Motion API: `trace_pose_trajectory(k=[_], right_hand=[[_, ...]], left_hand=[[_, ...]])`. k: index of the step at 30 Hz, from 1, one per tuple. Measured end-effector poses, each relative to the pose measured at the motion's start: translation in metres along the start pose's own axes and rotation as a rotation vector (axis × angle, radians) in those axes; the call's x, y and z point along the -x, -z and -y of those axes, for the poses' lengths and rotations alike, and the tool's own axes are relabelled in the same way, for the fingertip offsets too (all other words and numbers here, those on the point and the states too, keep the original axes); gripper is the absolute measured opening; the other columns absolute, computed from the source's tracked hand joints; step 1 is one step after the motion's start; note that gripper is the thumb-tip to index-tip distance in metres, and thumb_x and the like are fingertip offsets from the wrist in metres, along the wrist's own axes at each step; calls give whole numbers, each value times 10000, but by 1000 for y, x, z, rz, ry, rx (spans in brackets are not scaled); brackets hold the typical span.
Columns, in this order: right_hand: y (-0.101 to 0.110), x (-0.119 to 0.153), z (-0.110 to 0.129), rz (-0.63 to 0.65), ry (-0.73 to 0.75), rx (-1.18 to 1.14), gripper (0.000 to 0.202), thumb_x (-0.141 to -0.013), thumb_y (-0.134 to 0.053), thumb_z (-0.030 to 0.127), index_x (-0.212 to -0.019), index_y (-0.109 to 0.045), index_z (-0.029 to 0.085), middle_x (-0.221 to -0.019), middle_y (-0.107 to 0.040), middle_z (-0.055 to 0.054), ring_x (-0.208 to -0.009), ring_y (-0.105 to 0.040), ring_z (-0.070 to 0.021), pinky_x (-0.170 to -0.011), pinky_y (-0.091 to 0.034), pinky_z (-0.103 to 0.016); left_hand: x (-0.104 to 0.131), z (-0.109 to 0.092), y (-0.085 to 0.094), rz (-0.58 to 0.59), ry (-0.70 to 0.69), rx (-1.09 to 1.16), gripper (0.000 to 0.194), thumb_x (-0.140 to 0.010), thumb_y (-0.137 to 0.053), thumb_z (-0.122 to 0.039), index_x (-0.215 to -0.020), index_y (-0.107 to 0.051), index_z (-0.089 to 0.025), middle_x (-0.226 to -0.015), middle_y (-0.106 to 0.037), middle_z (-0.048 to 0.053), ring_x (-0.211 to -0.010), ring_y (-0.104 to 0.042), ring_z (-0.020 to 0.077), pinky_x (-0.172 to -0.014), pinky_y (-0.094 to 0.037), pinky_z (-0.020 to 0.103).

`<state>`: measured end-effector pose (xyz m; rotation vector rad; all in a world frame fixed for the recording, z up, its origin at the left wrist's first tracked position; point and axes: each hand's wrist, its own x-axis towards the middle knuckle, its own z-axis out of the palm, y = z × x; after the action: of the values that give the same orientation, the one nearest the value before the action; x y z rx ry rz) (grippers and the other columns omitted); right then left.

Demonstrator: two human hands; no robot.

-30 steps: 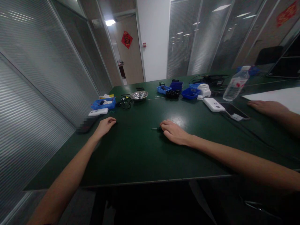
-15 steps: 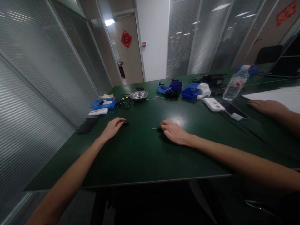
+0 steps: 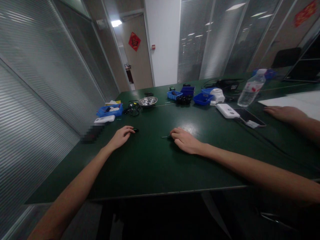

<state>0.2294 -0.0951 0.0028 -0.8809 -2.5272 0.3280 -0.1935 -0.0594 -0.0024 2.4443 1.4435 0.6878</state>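
My left hand (image 3: 121, 136) rests low over the green table, fingers curved and fingertips at a small dark rounded object (image 3: 136, 130). The object's exact kind is too small to make out, and the fingers cover part of it. To the right, my right hand (image 3: 185, 140) is closed around what looks like a screwdriver (image 3: 165, 137). Its thin metal shaft points left, toward the left hand, and its dark handle is mostly hidden under the fingers. The two hands are apart, with bare tabletop between them.
Farther back stand a metal bowl (image 3: 148, 102), black cables (image 3: 132, 109) and blue trays (image 3: 203, 99). On the right are a white power bank (image 3: 227, 111), a phone (image 3: 250, 117), a water bottle (image 3: 252, 88) and another person's hand (image 3: 285, 114). A blue basket (image 3: 110, 111) sits left.
The small dark object and my left fingertips have shifted slightly, with the object a little farther right and away. My right hand and the screwdriver stay almost in place.
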Motion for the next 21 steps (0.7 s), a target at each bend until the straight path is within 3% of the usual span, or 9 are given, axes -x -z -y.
trace_pose_trajectory(k=[6, 11, 16, 21], right_hand=[[-2, -1, 0, -3, -10, 37, 283, -1037, -445, 201, -877, -675, 164, -1215, -658, -140, -1073, -591, -265, -969, -487, -448], [-1, 0, 1, -24, -34, -8, 376, -1098, -441, 294, -948, -764, 172, -1221, -673, -129, -1096, -609, -265, -970, -506, -454], [-1, 1, 1, -26, -47, -16, 473, -1121, -433, 373, -887, -796, 178, -1268, -667, -130, -1137, -616, -269, -1006, -504, -472], [-3, 0, -3, -37, -45, -30, 489, -1122, -405, 323, -838, -772, 169, -1259, -675, -134, -1114, -619, -265, -1000, -505, -474]], left_hand=[[2, 6, -2, 102, -28, -15, 407, -1040, -484, -411, -1352, -706, -275, -1572, -569, 45, -1472, -502, 274, -1274, -342, 541], [2, -1, -3, 147, -81, -5, 449, -1063, -472, -449, -1443, -653, -295, -1624, -515, 31, -1526, -437, 271, -1291, -313, 551], [2, -22, -4, 190, -138, 54, 440, -1076, -456, -382, -1475, -628, -313, -1649, -482, 17, -1543, -408, 265, -1295, -305, 561], [3, -61, -11, 243, -237, 185, 437, -1085, -440, -288, -1480, -621, -338, -1660, -467, 9, -1559, -385, 248, -1305, -288, 550]])
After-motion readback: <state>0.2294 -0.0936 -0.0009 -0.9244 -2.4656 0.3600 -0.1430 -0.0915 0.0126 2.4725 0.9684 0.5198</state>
